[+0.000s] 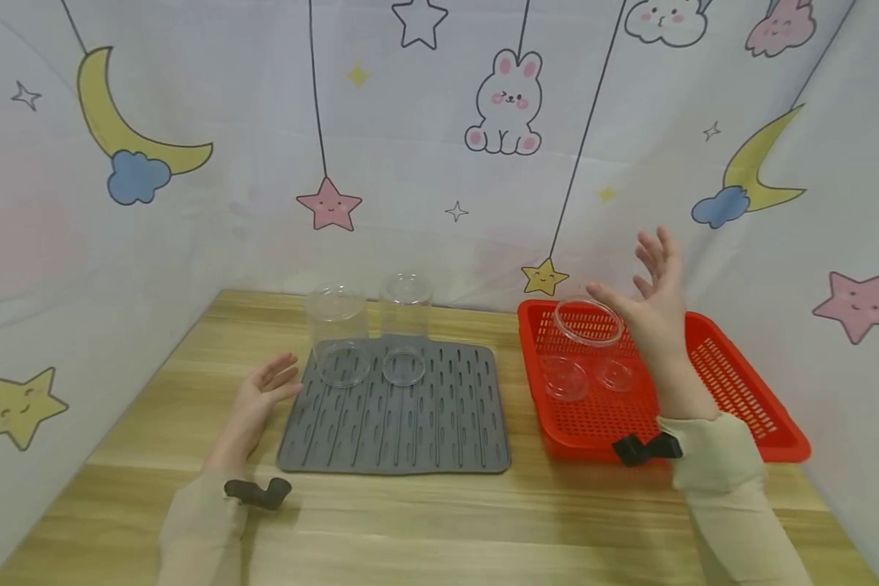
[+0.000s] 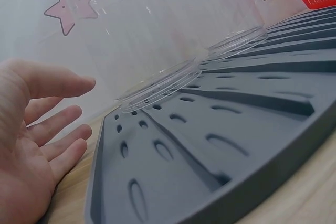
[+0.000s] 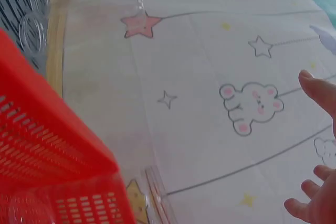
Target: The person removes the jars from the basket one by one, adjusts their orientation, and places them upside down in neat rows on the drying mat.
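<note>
On the grey draining mat [image 1: 395,431] stand a wider clear container [image 1: 337,325] and a narrower clear container [image 1: 406,321], side by side. My left hand [image 1: 264,391] is at the mat's left edge, fingers loosely spread and holding nothing. In the left wrist view, the wider container's rim [image 2: 160,87] lies on the mat, apart from my fingers. My right hand [image 1: 655,313] is raised over the red basket [image 1: 542,431], thumb and fingers spread wide apart with nothing between them. Clear round pieces sit in the basket; one large rim [image 1: 588,340] shows near my right thumb.
The mat and basket rest on a wooden table [image 1: 381,529], the basket to the right of the mat. A pale curtain [image 1: 425,163] with cartoon stars, moons and a rabbit hangs close behind and on both sides. Dark wrist cameras sit on both sleeves.
</note>
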### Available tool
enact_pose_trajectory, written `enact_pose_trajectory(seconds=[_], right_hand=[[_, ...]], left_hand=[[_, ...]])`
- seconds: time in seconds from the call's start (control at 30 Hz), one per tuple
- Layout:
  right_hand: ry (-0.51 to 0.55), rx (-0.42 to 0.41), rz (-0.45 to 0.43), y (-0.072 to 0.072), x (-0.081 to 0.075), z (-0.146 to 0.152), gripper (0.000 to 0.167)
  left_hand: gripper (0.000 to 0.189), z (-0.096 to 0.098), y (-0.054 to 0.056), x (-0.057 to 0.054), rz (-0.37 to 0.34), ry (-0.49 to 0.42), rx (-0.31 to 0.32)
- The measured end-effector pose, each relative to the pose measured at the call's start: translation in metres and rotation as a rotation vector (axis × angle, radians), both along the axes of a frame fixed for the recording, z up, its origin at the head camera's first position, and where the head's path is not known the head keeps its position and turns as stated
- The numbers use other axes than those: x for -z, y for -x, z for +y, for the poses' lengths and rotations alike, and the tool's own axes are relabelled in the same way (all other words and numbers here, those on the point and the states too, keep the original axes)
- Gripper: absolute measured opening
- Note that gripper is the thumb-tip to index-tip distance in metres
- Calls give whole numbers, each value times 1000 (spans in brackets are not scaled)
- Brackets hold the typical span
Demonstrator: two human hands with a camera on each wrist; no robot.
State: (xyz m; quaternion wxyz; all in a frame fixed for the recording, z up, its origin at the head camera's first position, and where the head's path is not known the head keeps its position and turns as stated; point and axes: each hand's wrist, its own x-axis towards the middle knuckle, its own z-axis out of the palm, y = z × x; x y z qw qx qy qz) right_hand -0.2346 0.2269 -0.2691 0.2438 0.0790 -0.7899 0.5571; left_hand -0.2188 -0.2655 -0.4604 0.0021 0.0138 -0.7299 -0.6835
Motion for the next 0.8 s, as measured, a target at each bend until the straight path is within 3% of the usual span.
enact_pose_trajectory(seconds=[0.4, 0.6, 0.8], right_hand=[[-21, 113, -333, 5, 24, 79, 104], [-1, 26, -524, 19, 41, 104, 107], [-114, -88, -674, 31, 57, 121, 101]], left_hand=[[71, 0, 0, 0, -22, 36, 13], [71, -1, 0, 0, -10, 28, 14], [70, -1, -1, -1, -18, 37, 12]])
